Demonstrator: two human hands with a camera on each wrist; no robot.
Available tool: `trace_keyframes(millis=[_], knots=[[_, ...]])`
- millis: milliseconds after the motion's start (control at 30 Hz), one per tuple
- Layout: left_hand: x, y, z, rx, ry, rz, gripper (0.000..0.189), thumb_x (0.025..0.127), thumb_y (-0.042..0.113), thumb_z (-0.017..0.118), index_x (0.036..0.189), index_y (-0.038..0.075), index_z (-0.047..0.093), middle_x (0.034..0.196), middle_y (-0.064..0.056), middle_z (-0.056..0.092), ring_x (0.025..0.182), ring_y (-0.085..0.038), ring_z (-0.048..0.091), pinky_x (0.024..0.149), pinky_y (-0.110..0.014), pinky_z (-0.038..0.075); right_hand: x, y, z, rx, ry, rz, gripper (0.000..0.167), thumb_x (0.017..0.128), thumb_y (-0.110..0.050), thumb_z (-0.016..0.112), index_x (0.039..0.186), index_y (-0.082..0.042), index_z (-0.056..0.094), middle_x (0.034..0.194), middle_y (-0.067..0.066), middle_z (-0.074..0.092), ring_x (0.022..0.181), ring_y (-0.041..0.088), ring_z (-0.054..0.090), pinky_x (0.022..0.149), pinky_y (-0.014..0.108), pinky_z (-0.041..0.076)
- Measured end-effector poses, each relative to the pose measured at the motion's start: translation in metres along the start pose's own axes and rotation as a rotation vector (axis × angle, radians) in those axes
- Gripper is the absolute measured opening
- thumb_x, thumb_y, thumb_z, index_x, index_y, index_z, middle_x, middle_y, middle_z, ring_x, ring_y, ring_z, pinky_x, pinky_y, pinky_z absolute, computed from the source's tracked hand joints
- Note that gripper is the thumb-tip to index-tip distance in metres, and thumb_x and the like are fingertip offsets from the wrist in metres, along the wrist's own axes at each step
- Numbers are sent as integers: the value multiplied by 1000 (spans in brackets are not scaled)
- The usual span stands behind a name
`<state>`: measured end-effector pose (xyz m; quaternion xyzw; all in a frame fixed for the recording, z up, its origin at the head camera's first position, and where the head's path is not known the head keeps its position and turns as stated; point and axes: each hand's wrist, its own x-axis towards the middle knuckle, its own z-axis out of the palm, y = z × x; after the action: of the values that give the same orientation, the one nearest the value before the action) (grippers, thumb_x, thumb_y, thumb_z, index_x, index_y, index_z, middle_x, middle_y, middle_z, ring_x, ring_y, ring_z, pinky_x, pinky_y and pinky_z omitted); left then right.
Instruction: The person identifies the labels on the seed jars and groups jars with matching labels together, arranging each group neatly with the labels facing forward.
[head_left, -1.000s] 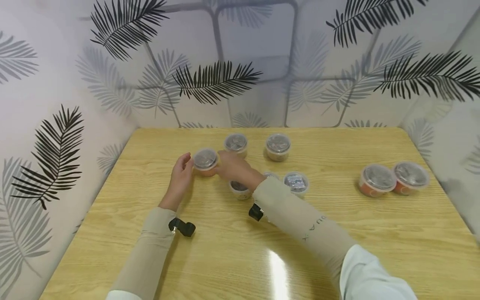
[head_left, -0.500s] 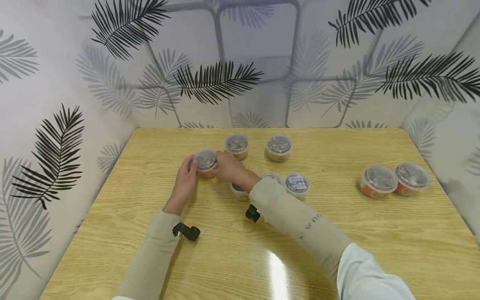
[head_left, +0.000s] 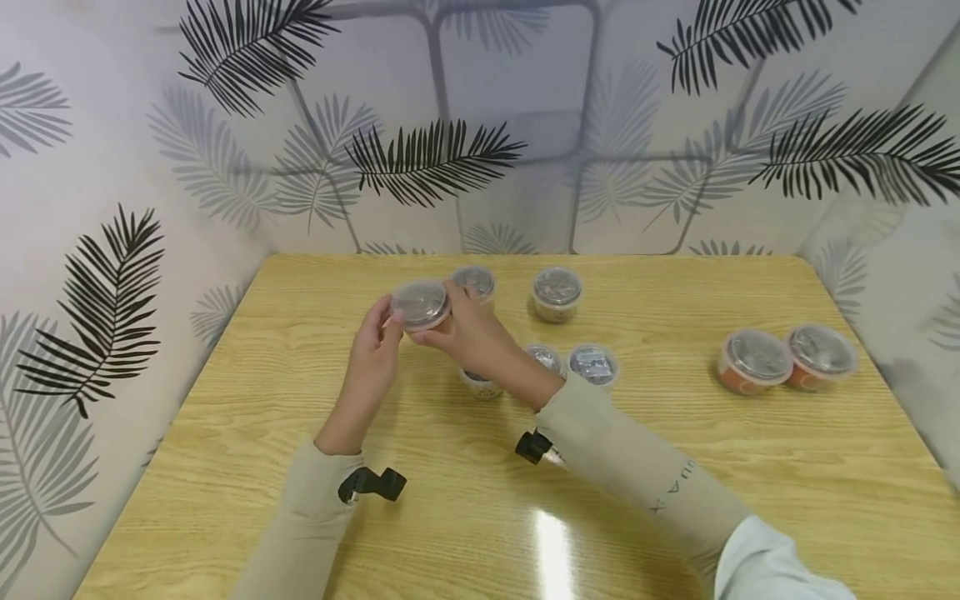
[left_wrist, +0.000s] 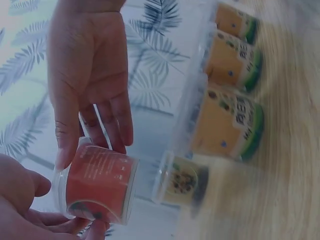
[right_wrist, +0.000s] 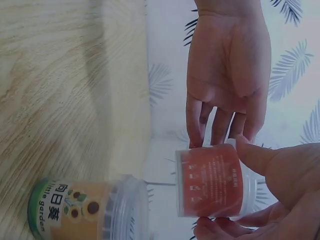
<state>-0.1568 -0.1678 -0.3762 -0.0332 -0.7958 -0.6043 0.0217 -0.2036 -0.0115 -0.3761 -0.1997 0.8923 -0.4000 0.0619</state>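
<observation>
At the left, the person's left hand reaches up out of a beige sleeve, its grip pinching the red-labelled cup with the thumb at the lid's edge. That cup is held between both hands, raised above the left part of the wooden worktop, lid upward. On its other side the right hand also pinches it, thumb and fingers at the rim and side. Just behind the right hand is a partly hidden back cup; a front cup peeks from below the wrist. Farther right stand a second back cup and, nearer the person, two lidded cups side by side. Well apart at the right, two orange-red cups stand together.
</observation>
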Motion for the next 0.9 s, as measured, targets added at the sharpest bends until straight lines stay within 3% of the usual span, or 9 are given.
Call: trace_keyframes(millis=[100, 233, 433, 567, 733, 900], knots=[[-9, 16, 7, 34, -4, 23, 51, 102, 22, 37, 145, -1, 22, 146, -16, 29, 124, -31, 39, 101, -45, 35, -10, 5, -11, 73, 45, -33, 83, 82, -48, 66, 145, -10, 26, 132, 13, 38, 107, 23, 49, 85, 39, 46], [-15, 26, 17, 36, 11, 82, 51, 101, 24, 41, 144, 2, 27, 144, -13, 34, 116, -28, 46, 95, -43, 40, -20, 11, -24, 196, 95, -83, 80, 81, -45, 68, 144, -11, 31, 126, 8, 41, 104, 19, 48, 86, 36, 47], [-17, 25, 24, -27, 48, 203, 44, 99, 18, 46, 139, 1, 38, 135, -13, 43, 107, -28, 50, 88, -34, 44, -37, 6, -42, 358, 123, -165, 69, 84, -25, 71, 139, -4, 37, 120, 11, 50, 109, 23, 50, 92, 40, 45], [-14, 21, 27, -87, 40, 256, 43, 98, 15, 46, 137, -2, 36, 133, -16, 42, 112, -30, 47, 90, -31, 44, -51, -9, -52, 410, 98, -182, 67, 84, -16, 71, 138, 1, 36, 120, 16, 51, 109, 27, 51, 93, 43, 44], [-12, 19, 31, -162, -47, 238, 53, 97, 21, 45, 141, -1, 26, 140, -14, 33, 126, -29, 36, 100, -38, 38, -54, -4, -51, 428, 69, -201, 69, 85, -18, 70, 142, -4, 34, 126, 14, 49, 107, 26, 53, 90, 38, 47], [-11, 17, 37, -205, -153, 189, 79, 89, 45, 50, 147, 4, 15, 145, -13, 27, 132, -22, 29, 106, -39, 30, -51, 14, -44, 436, 58, -123, 81, 85, -30, 70, 147, -9, 23, 131, 8, 44, 111, 21, 50, 91, 30, 46]])
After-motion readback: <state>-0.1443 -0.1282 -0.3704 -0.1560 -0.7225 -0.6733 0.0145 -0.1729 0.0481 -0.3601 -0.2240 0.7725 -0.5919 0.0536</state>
